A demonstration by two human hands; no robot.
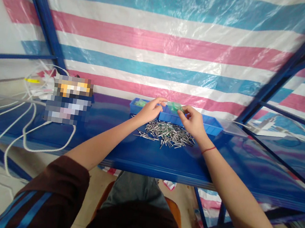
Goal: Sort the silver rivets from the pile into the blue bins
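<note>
My right hand (193,122) pinches a small clear plastic bag with a green tint (174,106) between thumb and fingers. The bag hangs over the blue divided tray (208,125). At the bag's left end is my left hand (152,111), its fingers bent and its thumb apart from them; whether the fingertips touch the bag is hard to see. Just below both hands lies a loose heap of silvery blind rivets (166,133). More green-tinted plastic (141,103) sits in the tray's left compartment.
The blue tabletop (145,159) has a striped plastic sheet (163,42) behind it and blue metal posts (39,7) at the sides. White cables (28,140) loop over the left end, beside a blurred yellow object (75,88). A white device (269,126) stands at the right.
</note>
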